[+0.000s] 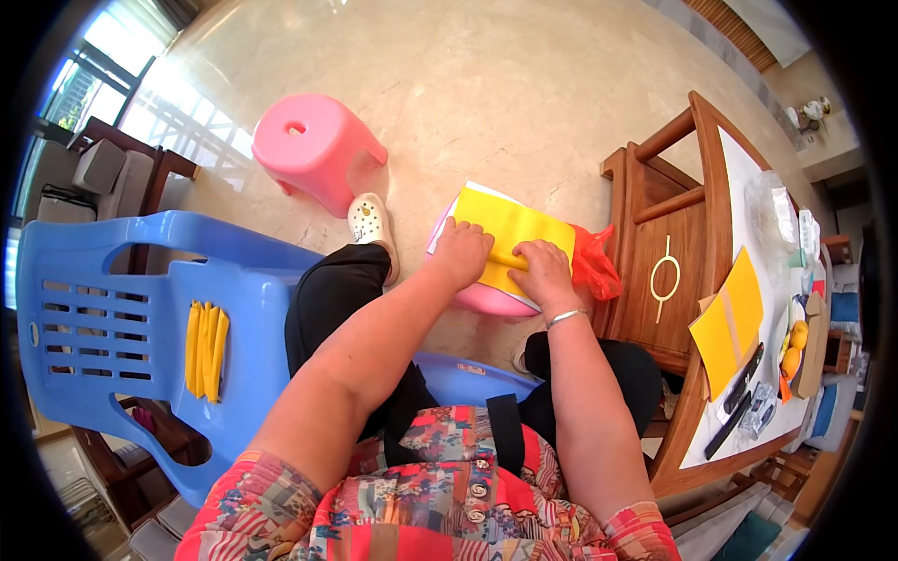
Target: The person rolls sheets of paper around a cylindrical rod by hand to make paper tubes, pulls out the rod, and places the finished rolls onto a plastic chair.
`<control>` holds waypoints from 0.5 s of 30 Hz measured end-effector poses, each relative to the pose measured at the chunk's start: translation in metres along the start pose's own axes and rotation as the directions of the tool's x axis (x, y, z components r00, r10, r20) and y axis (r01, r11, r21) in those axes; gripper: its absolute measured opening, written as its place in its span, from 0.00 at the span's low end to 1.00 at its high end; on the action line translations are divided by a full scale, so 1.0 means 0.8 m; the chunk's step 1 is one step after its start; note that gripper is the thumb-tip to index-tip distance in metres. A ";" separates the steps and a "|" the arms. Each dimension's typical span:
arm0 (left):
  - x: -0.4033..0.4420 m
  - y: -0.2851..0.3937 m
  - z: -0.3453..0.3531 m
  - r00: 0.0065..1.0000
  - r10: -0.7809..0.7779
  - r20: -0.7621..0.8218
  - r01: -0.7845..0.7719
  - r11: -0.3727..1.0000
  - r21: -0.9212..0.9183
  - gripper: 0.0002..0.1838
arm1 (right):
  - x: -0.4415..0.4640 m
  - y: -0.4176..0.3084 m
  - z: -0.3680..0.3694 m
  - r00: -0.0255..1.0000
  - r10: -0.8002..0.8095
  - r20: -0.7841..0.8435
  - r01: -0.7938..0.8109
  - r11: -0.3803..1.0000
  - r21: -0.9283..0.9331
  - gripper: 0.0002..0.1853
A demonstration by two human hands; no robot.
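A yellow sheet of paper (524,226) lies over white sheets (474,186) on a pink stool (496,301) in front of me. A raised, rolled fold runs across the yellow sheet between my hands. My left hand (463,252) has its fingers curled onto the left part of the paper. Bent fingers of my right hand (544,273) press on the right end of the fold, and a bracelet circles that wrist. Beside the paper's right edge sits a red plastic bag (596,264).
On the left, a blue plastic chair (168,271) holds several rolled yellow strips (206,351). Another pink stool (313,140) stands ahead. At right, a wooden table (669,458) carries yellow sheets (732,318), black-handled tools (730,423), yellow fruit (793,353) and clear plastic (762,215).
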State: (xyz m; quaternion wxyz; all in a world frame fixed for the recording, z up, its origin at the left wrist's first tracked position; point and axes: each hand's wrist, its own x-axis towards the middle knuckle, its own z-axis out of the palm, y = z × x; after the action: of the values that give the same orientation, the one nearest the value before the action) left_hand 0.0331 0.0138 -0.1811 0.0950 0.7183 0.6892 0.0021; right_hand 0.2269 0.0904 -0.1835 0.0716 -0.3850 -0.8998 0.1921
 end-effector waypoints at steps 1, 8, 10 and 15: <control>0.000 0.000 -0.003 1.000 -0.002 0.022 0.001 1.000 0.014 0.12 | -0.001 0.001 0.002 1.000 -0.006 -0.015 0.006 1.000 -0.006 0.13; 0.000 -0.001 -0.003 0.997 -0.025 0.072 0.027 0.999 -0.024 0.09 | -0.002 -0.002 0.007 0.999 0.014 0.035 -0.013 0.999 -0.032 0.13; 0.001 0.000 -0.005 0.993 -0.043 0.110 0.047 0.998 -0.033 0.09 | -0.003 -0.003 0.005 0.999 0.012 0.052 -0.011 0.999 -0.034 0.13; 0.004 -0.003 -0.002 0.979 -0.111 0.171 0.131 0.986 -0.107 0.10 | -0.001 0.000 0.001 0.992 0.008 0.127 -0.002 0.999 -0.044 0.12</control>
State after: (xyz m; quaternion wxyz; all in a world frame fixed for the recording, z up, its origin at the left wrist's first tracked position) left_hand 0.0309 0.0170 -0.1800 0.1934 0.6659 0.7202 -0.0223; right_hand 0.2273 0.0894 -0.1842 0.0052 -0.3759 -0.9055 0.1968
